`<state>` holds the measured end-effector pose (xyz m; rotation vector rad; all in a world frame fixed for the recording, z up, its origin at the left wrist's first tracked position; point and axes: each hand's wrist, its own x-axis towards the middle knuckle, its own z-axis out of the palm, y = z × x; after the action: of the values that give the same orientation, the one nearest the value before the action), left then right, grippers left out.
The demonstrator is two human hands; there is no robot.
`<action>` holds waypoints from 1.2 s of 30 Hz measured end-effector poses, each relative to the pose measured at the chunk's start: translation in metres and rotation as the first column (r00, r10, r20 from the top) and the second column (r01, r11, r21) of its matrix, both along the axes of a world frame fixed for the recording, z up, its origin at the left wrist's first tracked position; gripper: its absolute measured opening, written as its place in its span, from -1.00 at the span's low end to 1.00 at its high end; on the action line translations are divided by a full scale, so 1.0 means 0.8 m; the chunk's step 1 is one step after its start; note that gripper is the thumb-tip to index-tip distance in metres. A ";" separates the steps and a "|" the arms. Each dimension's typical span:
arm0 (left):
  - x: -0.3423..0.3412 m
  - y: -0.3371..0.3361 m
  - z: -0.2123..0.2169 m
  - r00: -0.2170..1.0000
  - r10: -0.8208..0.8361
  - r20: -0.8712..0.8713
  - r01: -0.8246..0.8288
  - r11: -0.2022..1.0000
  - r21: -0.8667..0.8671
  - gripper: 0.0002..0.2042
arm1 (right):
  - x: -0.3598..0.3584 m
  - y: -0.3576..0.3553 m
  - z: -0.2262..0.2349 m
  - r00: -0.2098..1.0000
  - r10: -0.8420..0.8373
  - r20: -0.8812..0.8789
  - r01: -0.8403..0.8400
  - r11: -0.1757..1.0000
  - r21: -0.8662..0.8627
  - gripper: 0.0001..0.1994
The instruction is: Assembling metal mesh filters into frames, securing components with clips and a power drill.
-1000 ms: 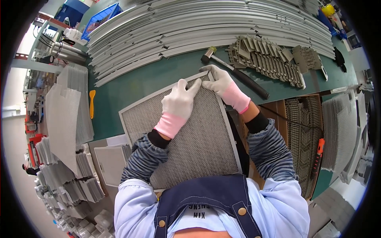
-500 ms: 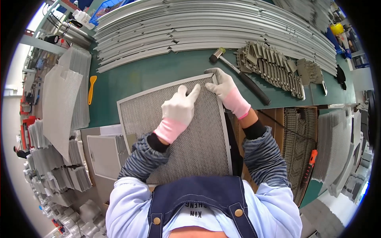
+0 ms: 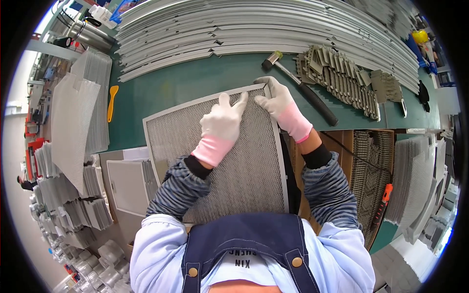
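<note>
A grey metal mesh filter panel [image 3: 246,166] in a thin aluminium frame is tilted between the green table and my body. My right hand [image 3: 282,103], in a white glove with a pink cuff, grips its far right corner, thumb on the near face and fingers over the outer edge. On the mesh near that corner rests my left hand [image 3: 220,119], gloved alike. Two of its digits are stretched out and apart toward the top frame bar; the other fingers look curled. What lies under the left palm is hidden.
A black-handled hammer [image 3: 312,100] lies right of the panel beside a pile of metal brackets [image 3: 342,78]. Long aluminium strips [image 3: 264,29] are stacked across the back. At left are a yellow plastic tool [image 3: 112,103] and mesh sheets [image 3: 73,127]; a carton of metal parts [image 3: 369,171] stands right.
The view has shifted slightly, so the hammer and brackets appear further right. My left hand has slid a little toward the top frame bar; my right hand keeps its grip on the corner.
</note>
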<state>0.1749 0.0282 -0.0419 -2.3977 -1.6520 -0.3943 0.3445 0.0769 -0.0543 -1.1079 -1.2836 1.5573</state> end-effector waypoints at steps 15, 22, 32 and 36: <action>-0.042 0.053 0.052 0.993 -0.052 0.107 0.013 0.939 0.344 -0.55 | 0.009 -0.011 0.015 1.000 -0.017 0.010 0.017 0.999 -0.031 -0.75; -0.095 0.065 0.083 0.879 -0.140 0.456 0.351 0.837 -0.420 -0.58 | 0.027 -0.019 0.094 0.991 -0.110 0.075 0.105 0.992 0.071 -0.68; -0.118 0.026 0.381 0.871 -0.242 0.428 0.214 0.970 0.114 -0.78 | 0.005 0.003 0.336 0.567 -0.806 -0.170 -0.323 -0.407 0.854 -0.71; -0.150 0.105 0.294 0.777 -0.460 -0.429 0.551 0.168 0.817 -0.81 | -0.052 -0.014 0.247 0.872 -0.480 -0.096 0.174 0.122 0.977 -0.75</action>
<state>0.0545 0.1123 0.1929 -1.8198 -0.1925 -0.9933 0.3033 0.0656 0.1435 -0.5868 -1.6233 -0.0127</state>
